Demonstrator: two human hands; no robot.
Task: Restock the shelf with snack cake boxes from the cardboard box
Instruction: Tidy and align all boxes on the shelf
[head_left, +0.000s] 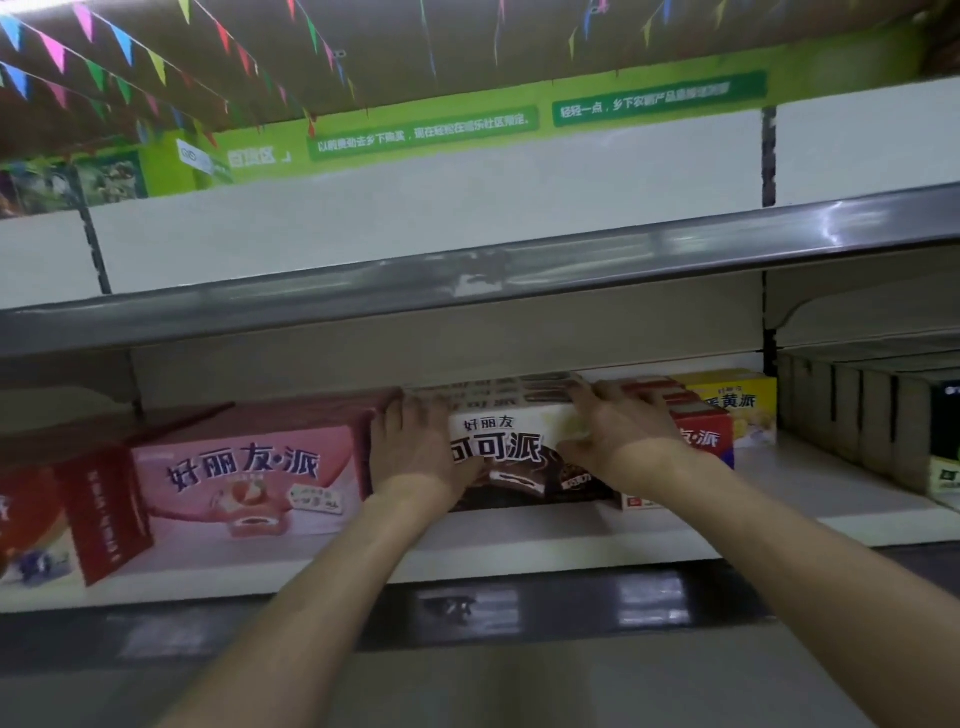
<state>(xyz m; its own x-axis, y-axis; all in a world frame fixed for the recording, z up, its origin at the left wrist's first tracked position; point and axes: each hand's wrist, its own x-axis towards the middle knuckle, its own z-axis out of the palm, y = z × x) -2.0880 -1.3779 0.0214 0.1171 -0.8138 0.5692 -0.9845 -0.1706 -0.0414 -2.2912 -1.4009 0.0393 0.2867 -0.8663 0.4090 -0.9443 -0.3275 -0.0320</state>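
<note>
A brown-and-white cocoa snack cake box (511, 457) stands on the white shelf (519, 545), at the front of a row of like boxes. My left hand (415, 447) holds its left end, fingers over the top and thumb on the front face. My right hand (618, 431) grips its right end the same way. A pink snack cake box (249, 473) sits just left of it, a red box (701, 441) just right. The cardboard box is out of view.
A yellow box (737, 405) stands behind the red one. Red boxes (98, 519) lean at the far left. Grey-green cartons (862, 421) fill the right bay. The upper shelf's metal edge (467, 280) hangs low over the row.
</note>
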